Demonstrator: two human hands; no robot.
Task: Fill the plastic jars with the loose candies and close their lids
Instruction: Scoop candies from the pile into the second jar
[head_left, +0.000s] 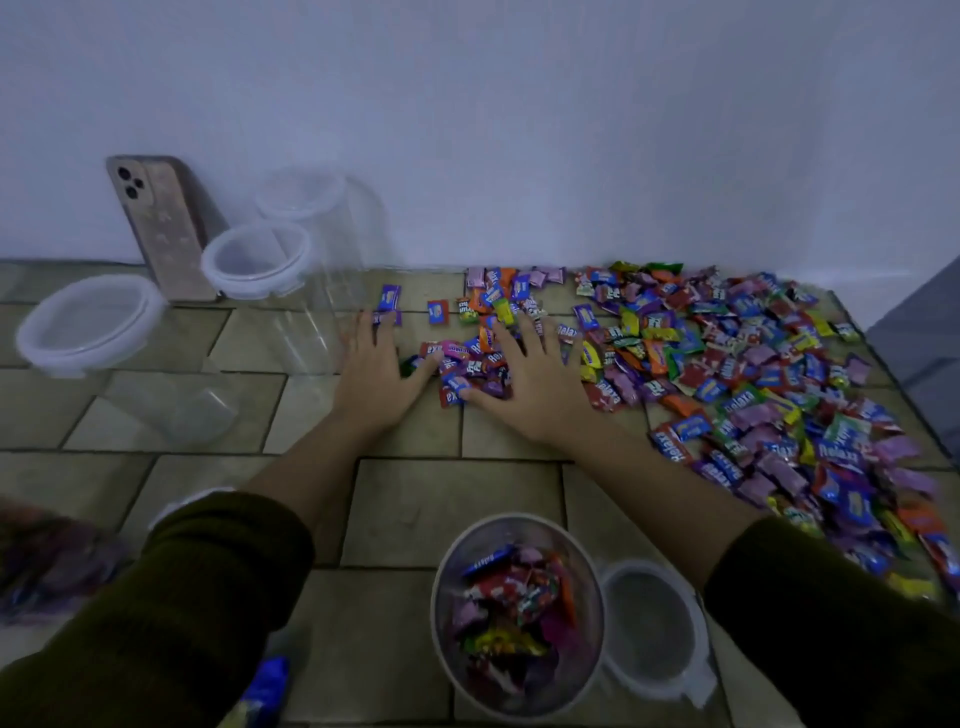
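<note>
A wide spread of wrapped candies (753, 374) covers the right part of the tiled surface. My left hand (371, 371) and my right hand (530, 376) lie flat, fingers straight, on either side of a small heap of candies (467, 364) and touch it. An open clear jar (519, 618), partly filled with candies, stands near me at the bottom centre. Its white-rimmed lid (657, 631) lies beside it on the right. Three lidded empty jars stand at the left: one at the far left (91, 325), one in the middle (257, 262) and one behind (301, 192).
A phone (163, 228) leans against the white wall behind the jars. A blurred pile of candies (47, 556) shows at the left edge, and a blue wrapper (270, 680) lies near the bottom. A grey object (919, 338) borders the candies at the right.
</note>
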